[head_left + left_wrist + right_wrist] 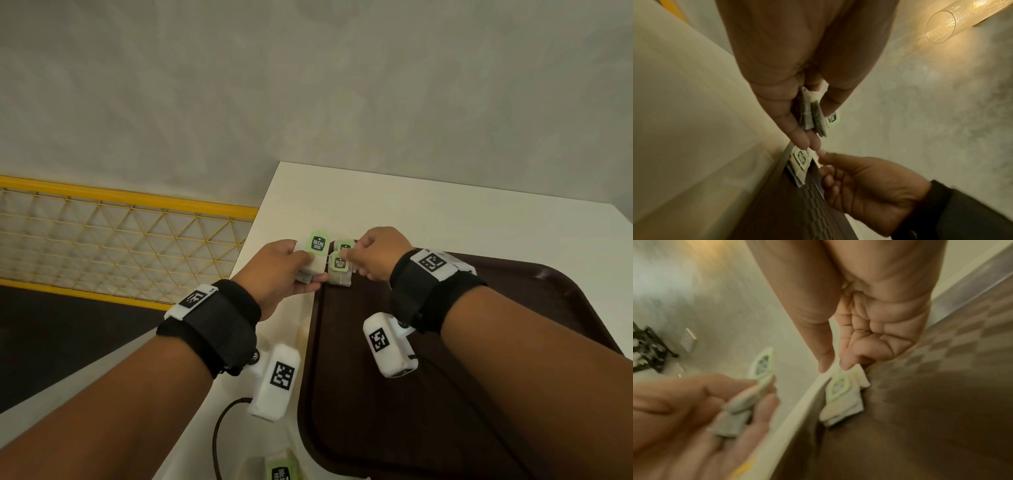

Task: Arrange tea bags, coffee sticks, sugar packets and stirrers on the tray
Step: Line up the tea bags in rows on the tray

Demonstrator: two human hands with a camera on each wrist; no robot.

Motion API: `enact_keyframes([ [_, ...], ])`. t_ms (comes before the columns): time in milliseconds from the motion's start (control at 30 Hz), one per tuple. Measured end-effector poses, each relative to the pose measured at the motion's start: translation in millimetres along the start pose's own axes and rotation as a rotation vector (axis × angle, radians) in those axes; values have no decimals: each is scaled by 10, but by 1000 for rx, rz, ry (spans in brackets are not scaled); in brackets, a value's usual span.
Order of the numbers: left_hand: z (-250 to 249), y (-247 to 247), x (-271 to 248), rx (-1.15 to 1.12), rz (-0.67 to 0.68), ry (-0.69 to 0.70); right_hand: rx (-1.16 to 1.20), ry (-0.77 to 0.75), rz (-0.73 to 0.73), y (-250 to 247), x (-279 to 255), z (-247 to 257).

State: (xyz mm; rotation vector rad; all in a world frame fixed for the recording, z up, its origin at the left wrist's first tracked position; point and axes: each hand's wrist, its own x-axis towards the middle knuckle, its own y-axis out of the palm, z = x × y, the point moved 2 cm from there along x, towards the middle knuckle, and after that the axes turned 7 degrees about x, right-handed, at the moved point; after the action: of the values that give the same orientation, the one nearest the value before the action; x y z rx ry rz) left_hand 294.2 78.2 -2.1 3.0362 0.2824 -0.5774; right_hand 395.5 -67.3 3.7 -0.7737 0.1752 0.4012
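Nearest to me, at the bottom edge of the head view, a spare tea bag [281,471] lies on the white tabletop [411,198], off the tray, only partly in frame. I judge it is waiting its turn.

The dark brown tray [394,428] sits on the tabletop under my right forearm. Its floor is bare except at the far left corner, so I judge the arranging is at an early stage. I see no coffee sticks, sugar packets or stirrers in any view.

My left hand [279,270] hovers just off the tray's left edge. Its grip is clamped on a small stack of tea bags [812,116], thumb over fingers, one green tag standing up. I judge it serves as the supply, kept beside the drop point so each transfer is short.

My right hand [378,253] is over the far left corner, thumb and forefinger pinched on the tag of the placed tea bag [339,270]. That bag overlaps a second one [344,246] behind it, which suggests a row is being built from the corner.

The bags are pale paper pouches with green tags bearing a dark printed label.
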Motion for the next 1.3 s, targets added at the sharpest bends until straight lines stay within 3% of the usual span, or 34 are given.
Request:
enact_keyframes([
  [100, 3, 12, 29, 27, -1, 30, 326, -87, 80, -24, -128, 136],
  [333, 1, 49, 50, 19, -68, 80, 501, -123, 203, -5, -205, 119],
  [467, -18, 67, 23, 9, -41, 61, 547, -149, 132, -2, -218, 62],
  [567, -35, 49, -10, -86, -34, -24, 590, -59, 131, -16, -204, -18],
  [667, -51, -10, -18, -128, -85, -52, 476, 45, 168, -9, -221, -150],
  [800, -55, -40, -31, -1, -183, -41, 311, 117, 208, 36, -233, -241],
  [900, -60, -37, -46, 85, -256, -3, 245, 144, 189, 49, -231, -209],
  [967, -30, -35, -41, 13, -294, -55, 209, 157, 161, 49, -239, -175],
  [1200, 1, -15, -80, 146, -168, 11, 140, 177, 119, 45, -279, -110],
  [1300, 8, -8, -88, 138, -164, 40, 160, 84, 55, -8, -300, -71],
])
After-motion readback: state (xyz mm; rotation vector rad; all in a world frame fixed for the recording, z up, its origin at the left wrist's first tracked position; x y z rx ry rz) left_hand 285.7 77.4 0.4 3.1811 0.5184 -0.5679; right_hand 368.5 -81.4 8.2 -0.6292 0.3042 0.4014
